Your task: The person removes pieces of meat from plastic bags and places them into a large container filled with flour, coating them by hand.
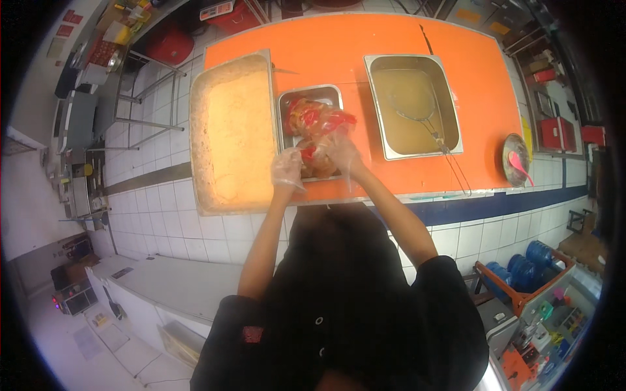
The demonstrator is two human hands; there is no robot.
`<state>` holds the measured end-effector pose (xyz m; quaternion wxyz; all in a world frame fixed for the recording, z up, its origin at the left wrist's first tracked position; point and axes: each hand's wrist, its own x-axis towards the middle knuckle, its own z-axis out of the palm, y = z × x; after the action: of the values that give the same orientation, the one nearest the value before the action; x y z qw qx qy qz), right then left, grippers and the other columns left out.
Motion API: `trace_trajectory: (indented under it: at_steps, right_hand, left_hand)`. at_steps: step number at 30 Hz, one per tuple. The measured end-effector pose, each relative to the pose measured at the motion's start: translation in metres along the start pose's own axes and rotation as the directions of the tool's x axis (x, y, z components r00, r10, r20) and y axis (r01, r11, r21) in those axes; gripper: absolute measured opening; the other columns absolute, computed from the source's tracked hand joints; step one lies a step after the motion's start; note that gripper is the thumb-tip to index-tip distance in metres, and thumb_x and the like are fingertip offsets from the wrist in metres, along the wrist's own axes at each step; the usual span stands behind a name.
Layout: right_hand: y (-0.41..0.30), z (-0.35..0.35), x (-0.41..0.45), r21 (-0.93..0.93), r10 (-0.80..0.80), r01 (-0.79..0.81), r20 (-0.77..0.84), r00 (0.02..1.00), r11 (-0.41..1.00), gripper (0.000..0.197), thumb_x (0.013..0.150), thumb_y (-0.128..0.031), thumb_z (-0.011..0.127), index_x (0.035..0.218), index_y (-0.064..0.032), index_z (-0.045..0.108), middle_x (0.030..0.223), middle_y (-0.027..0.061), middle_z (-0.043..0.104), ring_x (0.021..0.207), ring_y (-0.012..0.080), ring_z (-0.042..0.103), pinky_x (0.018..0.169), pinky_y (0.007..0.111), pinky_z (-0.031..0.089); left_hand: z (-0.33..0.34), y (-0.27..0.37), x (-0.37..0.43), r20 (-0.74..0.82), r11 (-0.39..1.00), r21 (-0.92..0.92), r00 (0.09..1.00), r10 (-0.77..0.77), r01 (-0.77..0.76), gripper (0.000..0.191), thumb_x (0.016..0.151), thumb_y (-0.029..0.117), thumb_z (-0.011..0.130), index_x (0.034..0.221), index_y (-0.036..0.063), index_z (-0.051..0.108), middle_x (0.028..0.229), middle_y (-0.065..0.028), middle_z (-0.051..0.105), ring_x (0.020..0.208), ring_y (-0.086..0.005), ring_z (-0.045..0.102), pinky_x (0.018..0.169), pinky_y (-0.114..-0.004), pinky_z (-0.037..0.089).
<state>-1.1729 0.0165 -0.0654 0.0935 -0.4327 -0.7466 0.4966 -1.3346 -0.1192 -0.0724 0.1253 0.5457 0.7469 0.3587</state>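
My left hand [287, 168], in a clear plastic glove, is at the near left rim of a small steel pan [333, 93]. Its fingertips meet the lower part of a red and clear plastic bag [313, 117]; whether they grip it is hard to tell. Bunched film from this bag is in my right hand [344, 152], also gloved. The bag lies inside the pan, and its contents are not clear through the film. Left of the pan, a large metal tray [194, 161] holds a pale yellow powder or flour [239, 141].
On the orange table [489, 97], a deep steel pan [455, 122] holds cloudy liquid with a wire strainer [430, 127] in it. Its handle crosses the near rim. A round metal bowl [511, 146] with a pink spoon [519, 166] stands far right. Behind the tray lies a thin utensil [286, 71].
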Motion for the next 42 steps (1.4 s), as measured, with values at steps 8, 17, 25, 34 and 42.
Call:
trace_trajectory:
  at_steps: [8, 17, 25, 34, 42]
  right_hand:
    - [0.000, 0.006, -0.002, 0.290, -0.025, 0.017, 0.024, 0.999, 0.957, 0.023, 0.097, -0.024, 0.057, 0.105, -0.0035, 0.064, 0.095, 0.0136, 0.067, 0.087, 0.0242, 0.065, 0.079, 0.036, 0.052]
    - [0.029, 0.014, 0.026, 0.289, -0.064, 0.065, -0.012, 0.998, 0.955, 0.032, 0.094, -0.030, 0.056, 0.117, -0.0075, 0.059, 0.107, 0.0148, 0.069, 0.101, 0.0241, 0.064, 0.092, 0.038, 0.050]
    - [-0.003, -0.011, -0.018, -0.230, -0.448, 0.454, 0.081, 0.890, 0.861, 0.053, 0.096, -0.023, 0.062, 0.145, -0.0142, 0.043, 0.110, 0.0172, 0.068, 0.106, 0.0360, 0.066, 0.094, 0.046, 0.052]
    - [0.039, 0.031, -0.017, -0.541, 0.338, -0.202, 0.164, 0.927, 0.817, 0.034, 0.097, -0.021, 0.058, 0.130, -0.0132, 0.059, 0.135, 0.0096, 0.060, 0.122, 0.0326, 0.062, 0.108, 0.047, 0.047]
    - [-0.066, -0.037, -0.037, -0.407, -0.199, 0.338, 0.347, 0.917, 0.849, 0.026, 0.095, -0.021, 0.058, 0.116, -0.0112, 0.070, 0.119, 0.0116, 0.070, 0.114, 0.0342, 0.066, 0.094, 0.044, 0.055]
  left_hand:
    - [-0.002, 0.029, 0.012, 0.228, 0.800, -0.366, 0.880, -0.417, 0.475, 0.029, 0.097, 0.014, 0.062, 0.124, 0.0037, 0.061, 0.096, -0.0062, 0.065, 0.083, -0.0139, 0.063, 0.071, -0.034, 0.058]
    - [-0.002, 0.017, 0.034, 0.422, 0.782, 0.372, 0.841, 0.338, -0.501, 0.020, 0.085, 0.010, 0.062, 0.102, 0.0007, 0.069, 0.113, -0.0148, 0.069, 0.091, -0.0335, 0.068, 0.081, -0.036, 0.056]
    - [-0.035, 0.003, 0.070, 0.410, 0.116, -0.786, 0.653, -0.637, 0.607, 0.019, 0.098, 0.013, 0.047, 0.093, -0.0015, 0.059, 0.102, -0.0209, 0.067, 0.086, -0.0336, 0.069, 0.080, -0.044, 0.060]
    - [-0.048, -0.014, 0.087, 0.583, -0.382, -0.812, 0.626, -0.518, 0.441, 0.053, 0.106, 0.029, 0.028, 0.118, -0.0153, 0.056, 0.119, -0.0295, 0.064, 0.105, -0.0380, 0.067, 0.084, -0.046, 0.061]
    - [-0.009, -0.020, 0.102, 0.589, -0.274, -0.808, 0.704, -0.396, 0.522, 0.033, 0.103, 0.019, 0.042, 0.105, -0.0088, 0.059, 0.114, -0.0308, 0.065, 0.109, -0.0404, 0.064, 0.094, -0.045, 0.056]
